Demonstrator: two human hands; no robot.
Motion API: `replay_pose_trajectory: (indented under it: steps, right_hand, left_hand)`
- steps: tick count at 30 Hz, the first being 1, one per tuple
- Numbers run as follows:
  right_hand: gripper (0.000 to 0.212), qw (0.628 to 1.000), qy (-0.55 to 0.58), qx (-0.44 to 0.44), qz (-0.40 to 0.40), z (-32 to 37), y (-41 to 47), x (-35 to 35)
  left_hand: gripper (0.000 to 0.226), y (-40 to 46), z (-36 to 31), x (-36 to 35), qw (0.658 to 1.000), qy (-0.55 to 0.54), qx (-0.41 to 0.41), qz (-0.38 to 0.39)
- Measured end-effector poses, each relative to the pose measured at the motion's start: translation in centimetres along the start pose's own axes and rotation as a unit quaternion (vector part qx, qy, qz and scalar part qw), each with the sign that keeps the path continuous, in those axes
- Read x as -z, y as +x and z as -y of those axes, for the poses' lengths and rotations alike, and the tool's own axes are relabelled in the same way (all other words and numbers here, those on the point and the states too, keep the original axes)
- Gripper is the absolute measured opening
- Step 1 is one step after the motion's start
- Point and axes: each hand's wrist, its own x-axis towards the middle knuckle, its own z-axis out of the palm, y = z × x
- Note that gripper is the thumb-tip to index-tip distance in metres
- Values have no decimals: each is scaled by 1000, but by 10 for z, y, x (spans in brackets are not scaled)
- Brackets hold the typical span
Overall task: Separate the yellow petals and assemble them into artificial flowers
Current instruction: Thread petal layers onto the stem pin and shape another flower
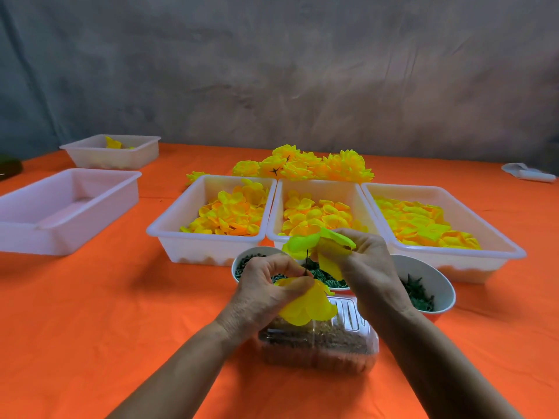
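My left hand (266,285) pinches a thin dark stem (306,262) with a yellow petal layer (305,306) bunched under its fingers. My right hand (366,264) grips another yellow petal layer (320,243) at the top of the stem. Both hands hover over a clear plastic box (320,346) of brownish pieces. Behind them stand three white trays (169,228) (273,213) (508,249), each filled with loose yellow petals (233,211). A pile of finished yellow flowers (305,164) lies behind the trays.
Bowls of small green parts (251,261) (423,285) sit under and beside my hands. An empty white tray (60,207) and one with a few petals (112,149) stand at the left. A white object (527,173) lies far right on the orange table (90,313).
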Motion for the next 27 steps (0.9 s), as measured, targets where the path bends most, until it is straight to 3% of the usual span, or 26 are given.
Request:
replay_pose_trajectory:
  steps: [7, 18, 22, 27]
  right_hand:
    - [26, 998, 22, -30, 52, 6, -5, -3]
    - [6, 998, 22, 17, 64, 6, -6, 2]
    - [19, 997, -6, 23, 71, 4, -5, 2]
    - [17, 995, -13, 39, 88, 4, -6, 5]
  left_hand:
    - [10, 3, 7, -1, 999, 31, 4, -29]
    - [9, 2, 5, -2, 1000, 12, 4, -20]
    - [15, 2, 6, -2, 1000, 3, 9, -30]
    - [12, 2, 6, -3, 1000, -3, -4, -24]
